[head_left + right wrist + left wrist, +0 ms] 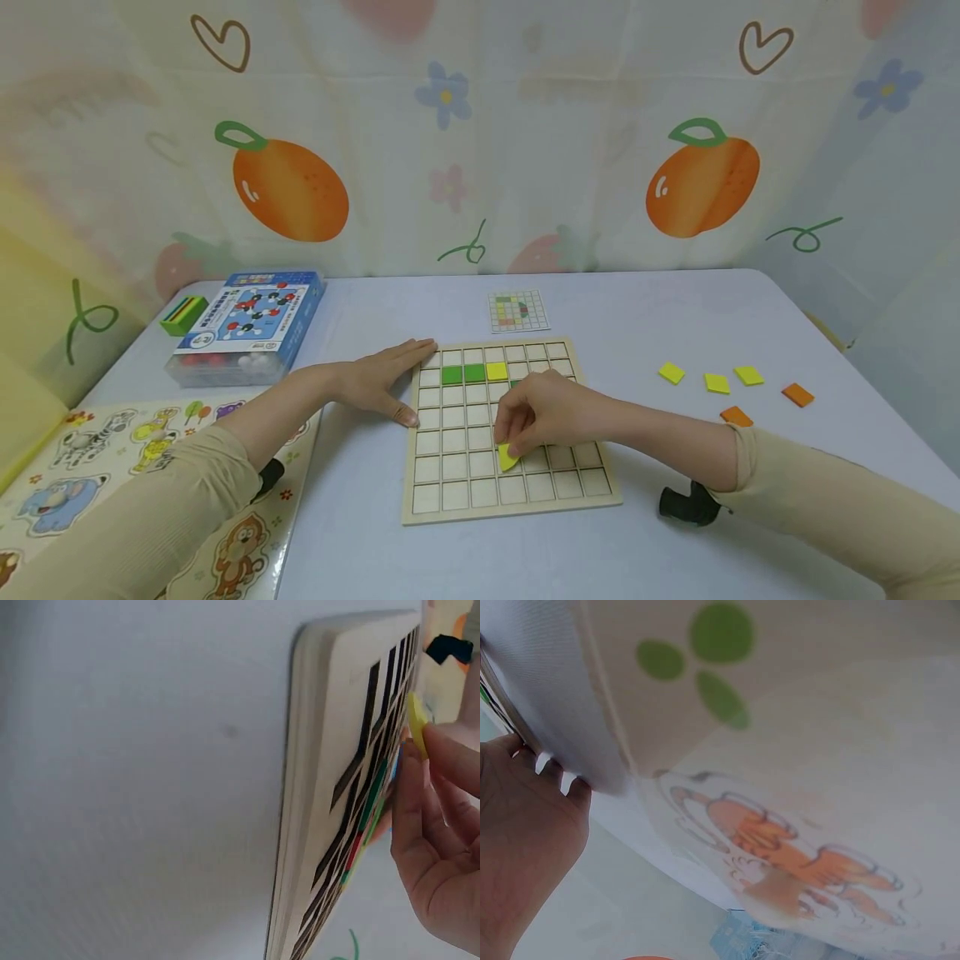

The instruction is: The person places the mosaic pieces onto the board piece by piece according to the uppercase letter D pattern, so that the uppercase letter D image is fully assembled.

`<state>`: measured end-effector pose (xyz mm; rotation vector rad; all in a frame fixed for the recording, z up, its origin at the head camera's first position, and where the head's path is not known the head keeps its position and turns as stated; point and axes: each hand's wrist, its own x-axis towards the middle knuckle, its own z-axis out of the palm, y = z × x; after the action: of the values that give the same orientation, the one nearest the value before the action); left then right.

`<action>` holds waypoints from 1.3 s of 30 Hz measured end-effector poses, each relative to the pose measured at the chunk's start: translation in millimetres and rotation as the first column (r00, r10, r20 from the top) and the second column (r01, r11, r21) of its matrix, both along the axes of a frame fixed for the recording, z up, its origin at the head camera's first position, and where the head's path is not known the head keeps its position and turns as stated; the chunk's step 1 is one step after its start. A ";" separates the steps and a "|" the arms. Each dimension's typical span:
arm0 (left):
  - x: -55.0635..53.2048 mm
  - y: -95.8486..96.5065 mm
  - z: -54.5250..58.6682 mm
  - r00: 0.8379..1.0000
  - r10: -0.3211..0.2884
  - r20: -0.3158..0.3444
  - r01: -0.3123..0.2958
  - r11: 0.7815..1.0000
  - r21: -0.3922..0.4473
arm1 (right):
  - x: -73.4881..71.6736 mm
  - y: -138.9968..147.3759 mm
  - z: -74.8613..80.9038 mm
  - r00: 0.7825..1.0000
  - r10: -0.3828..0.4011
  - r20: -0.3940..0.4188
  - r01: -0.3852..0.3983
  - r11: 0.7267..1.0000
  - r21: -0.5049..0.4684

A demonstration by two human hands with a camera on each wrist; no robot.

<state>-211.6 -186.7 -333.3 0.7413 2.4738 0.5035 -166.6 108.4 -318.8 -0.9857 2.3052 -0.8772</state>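
A wooden grid board (510,511) lies on the white table. My left hand (378,381) rests at its left edge, fingers stretched toward the upper left corner and thumb at the side. Between thumb and fingertips, my right hand (551,408) pinches a yellow tile (507,457) over the lower middle squares. The right wrist view shows that yellow tile (417,724) tilted on edge. In an upper row sit two green tiles (462,374) and a yellow square tile (497,371). Red and dark green tiles (373,796) also show on the board; the right hand hides part of it in the head view.
Behind the board lies a small pattern card (519,312). Loose yellow tiles (717,383) and orange tiles (798,395) are spread at the right. At left stand a blue box (258,312) and a green block (183,316), with an animal-picture sheet (112,454) under the left arm.
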 end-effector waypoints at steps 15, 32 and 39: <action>0.1 1.0 0.0 1.000 -0.015 -0.003 0.015 1.000 0.018 | 10.8 -8.0 -4.8 0.996 -0.066 -0.059 0.067 0.998 0.020; -2.1 0.0 -0.2 1.000 -0.019 -0.011 0.019 1.000 0.008 | 11.7 -9.4 -5.4 0.994 -0.079 -0.078 0.081 0.997 0.018; 0.2 1.8 1.4 1.000 -0.011 0.003 0.010 1.000 0.019 | 9.6 -7.9 0.0 0.990 -0.097 -0.103 0.096 0.995 -0.012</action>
<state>-211.4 -185.0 -331.9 0.7603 2.4645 0.5248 -156.9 100.4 -318.8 -0.9502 2.4565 -0.8926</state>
